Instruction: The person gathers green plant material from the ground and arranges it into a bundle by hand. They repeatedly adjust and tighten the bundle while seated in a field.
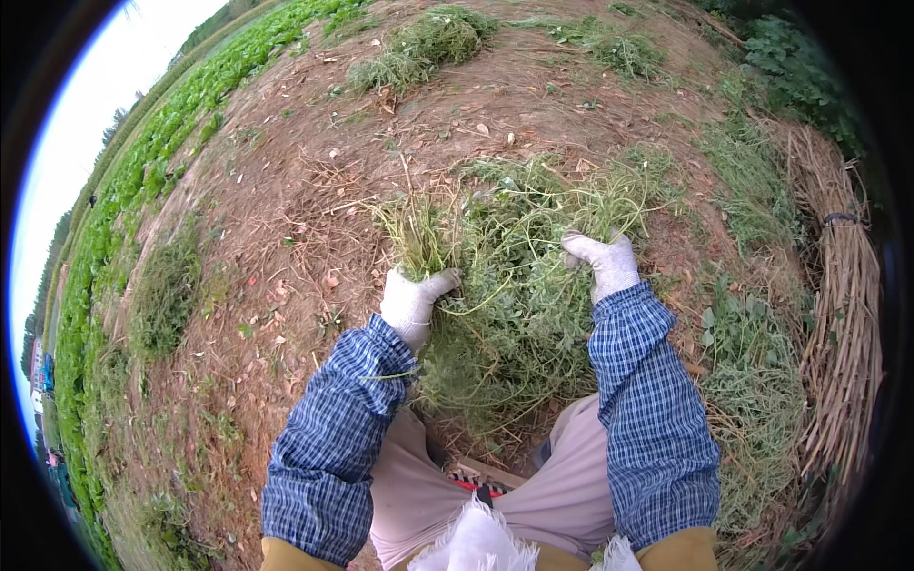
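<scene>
A pile of cut green plants [514, 314] lies on the soil between my knees. My left hand [418, 300], in a white knit glove, is closed around the stem ends of a bunch of plants [421, 232] at the pile's left side. At the upper right of the pile, my right hand [602, 260], gloved the same way, grips thin green stems [607, 210], its thumb pointing left. Its fingertips are partly hidden. Blue checked sleeve covers reach down to both gloves.
More plant heaps lie ahead [443, 39], at the left [166, 292] and at the right [757, 414]. A tied bundle of dry stalks [842, 307] lies along the right edge. Leafy green crop rows [143, 171] run along the left. Dry leaves and stems litter the brown soil [285, 214].
</scene>
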### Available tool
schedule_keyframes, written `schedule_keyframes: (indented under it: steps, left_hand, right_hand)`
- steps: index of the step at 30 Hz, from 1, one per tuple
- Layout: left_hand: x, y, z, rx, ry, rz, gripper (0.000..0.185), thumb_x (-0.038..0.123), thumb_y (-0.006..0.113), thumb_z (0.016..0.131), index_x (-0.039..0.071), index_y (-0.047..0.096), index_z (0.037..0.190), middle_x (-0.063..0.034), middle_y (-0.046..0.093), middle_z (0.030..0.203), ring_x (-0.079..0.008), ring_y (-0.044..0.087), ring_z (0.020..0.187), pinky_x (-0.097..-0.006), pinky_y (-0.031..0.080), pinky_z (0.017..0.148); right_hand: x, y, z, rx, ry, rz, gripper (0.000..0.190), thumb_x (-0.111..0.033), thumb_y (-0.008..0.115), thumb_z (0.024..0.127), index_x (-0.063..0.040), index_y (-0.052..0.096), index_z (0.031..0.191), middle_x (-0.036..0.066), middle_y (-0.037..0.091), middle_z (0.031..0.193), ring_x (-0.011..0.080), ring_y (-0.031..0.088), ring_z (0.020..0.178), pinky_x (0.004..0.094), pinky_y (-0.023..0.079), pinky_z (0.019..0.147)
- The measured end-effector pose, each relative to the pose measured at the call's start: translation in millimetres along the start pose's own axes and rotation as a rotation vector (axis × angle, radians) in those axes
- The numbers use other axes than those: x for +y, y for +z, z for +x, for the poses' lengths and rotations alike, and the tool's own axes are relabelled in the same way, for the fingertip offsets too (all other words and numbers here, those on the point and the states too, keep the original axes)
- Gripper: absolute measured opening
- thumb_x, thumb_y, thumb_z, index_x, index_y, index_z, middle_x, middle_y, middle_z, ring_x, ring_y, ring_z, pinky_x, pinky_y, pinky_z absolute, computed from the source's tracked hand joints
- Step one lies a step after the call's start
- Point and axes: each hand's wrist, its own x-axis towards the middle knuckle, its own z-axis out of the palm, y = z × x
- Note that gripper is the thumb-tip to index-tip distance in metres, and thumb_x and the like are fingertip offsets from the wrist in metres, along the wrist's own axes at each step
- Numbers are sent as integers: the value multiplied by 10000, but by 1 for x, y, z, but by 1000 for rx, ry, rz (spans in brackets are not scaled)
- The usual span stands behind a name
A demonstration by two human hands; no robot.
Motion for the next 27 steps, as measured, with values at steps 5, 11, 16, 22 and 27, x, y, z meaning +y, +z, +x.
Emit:
schedule_keyframes:
  steps: [5,11,16,22,27]
  left_hand:
    - [-5,13,-7,-168,9,133,210,48,715,811,10,631,1000,-55,672,862,-157,638,738,-322,524,674]
    - [-6,14,-9,-255,-36,169,280,72,743,794,9,647,1049,-60,694,887,-162,655,775,-321,540,711]
    - [-7,7,-7,-304,-1,187,286,89,755,803,8,644,1054,-73,696,935,-164,658,815,-331,545,725]
    - [-9,7,-6,-219,14,211,316,67,744,793,-6,623,1076,-74,673,886,-177,649,772,-328,541,712]
    - [3,5,-8,-140,6,62,331,46,733,782,-26,618,1084,-80,653,845,-173,632,729,-319,532,675]
  right_hand:
    - [9,34,-33,-303,135,21,1104,-43,802,715,177,41,1484,116,691,803,244,671,942,476,252,1158]
    - [6,42,-40,-527,138,-111,557,-75,780,693,111,549,1165,129,691,901,267,657,874,386,473,940]
    - [1,42,-51,-579,89,-11,487,-23,784,731,63,574,1161,122,688,905,202,658,737,343,540,736]
    - [-6,42,-48,-488,61,-290,579,-110,807,733,113,540,1196,144,684,930,187,656,736,316,538,683]
    - [-10,24,-33,-259,22,-234,569,-96,791,698,130,539,1156,117,653,790,194,611,639,338,520,677]
